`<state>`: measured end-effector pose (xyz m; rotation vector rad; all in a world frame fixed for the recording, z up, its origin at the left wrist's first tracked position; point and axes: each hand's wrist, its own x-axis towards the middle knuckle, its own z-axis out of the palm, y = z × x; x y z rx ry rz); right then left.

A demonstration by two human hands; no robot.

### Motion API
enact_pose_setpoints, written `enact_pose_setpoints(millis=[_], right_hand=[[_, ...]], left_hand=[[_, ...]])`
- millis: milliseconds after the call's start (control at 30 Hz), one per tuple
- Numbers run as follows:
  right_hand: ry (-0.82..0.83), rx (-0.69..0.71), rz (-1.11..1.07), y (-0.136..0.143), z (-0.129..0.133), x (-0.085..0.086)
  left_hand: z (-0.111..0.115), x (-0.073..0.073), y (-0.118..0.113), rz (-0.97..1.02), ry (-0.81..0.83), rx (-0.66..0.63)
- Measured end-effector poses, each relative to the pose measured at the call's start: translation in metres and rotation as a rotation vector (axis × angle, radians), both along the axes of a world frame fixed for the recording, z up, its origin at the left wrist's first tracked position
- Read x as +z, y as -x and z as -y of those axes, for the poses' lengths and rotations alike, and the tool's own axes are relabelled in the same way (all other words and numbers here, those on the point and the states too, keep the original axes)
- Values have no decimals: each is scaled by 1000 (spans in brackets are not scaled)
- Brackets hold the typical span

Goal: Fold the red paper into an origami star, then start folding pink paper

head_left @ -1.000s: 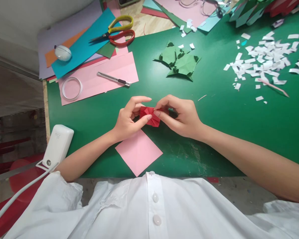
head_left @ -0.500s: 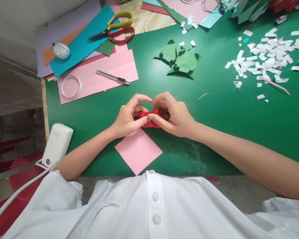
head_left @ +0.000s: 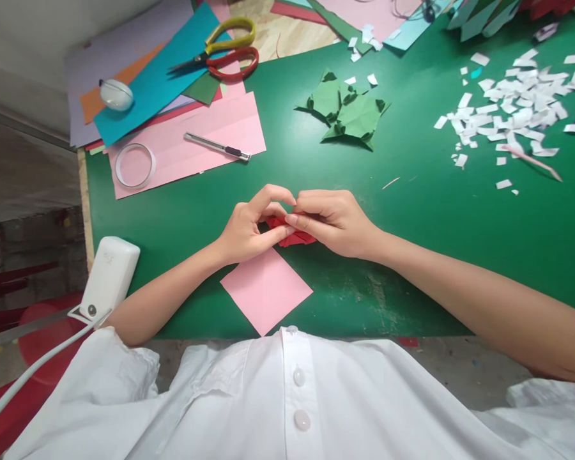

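Note:
A small folded red paper (head_left: 297,237) is held between my two hands above the green table. My left hand (head_left: 253,223) grips its left side, thumb in front and fingers curled behind. My right hand (head_left: 338,220) pinches its upper edge, with thumb and index finger pressed together close to the left fingertips. Part of the red paper is hidden by the fingers. Just below the hands, a pink paper square (head_left: 267,291) lies on the table with its top corner under my left hand. Two folded green paper shapes (head_left: 347,110) rest beyond the hands.
At upper left lie scissors (head_left: 232,51), a cutter (head_left: 216,146), a tape ring (head_left: 135,165), a white mouse-like object (head_left: 116,94) and coloured sheets (head_left: 158,73). White paper scraps (head_left: 522,105) are scattered at right. A white power bank (head_left: 110,275) with a cable sits at the left edge.
My right hand's fingers have straightened and closed into a flatter pinch at the red paper's top. The red paper has tilted and shifted slightly right.

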<state>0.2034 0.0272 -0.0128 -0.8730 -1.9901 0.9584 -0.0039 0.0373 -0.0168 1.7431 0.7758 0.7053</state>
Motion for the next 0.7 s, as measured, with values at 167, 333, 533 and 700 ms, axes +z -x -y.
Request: enact_pose_setpoints(millis=[167,333,533,700], right_hand=[[30,98,14,-6,-8,2],[12,59,83,-5,-8,2],[-1,39,96,-4,-8,2],[49,-59,-14,-2,-6,2]], left_hand=[[-3,-3,4,43,-11,-71],[-5,-5,6,34,98,-58],[-5,-3,5,116,109,-79],[-3,-3,3,206,170,-31]])
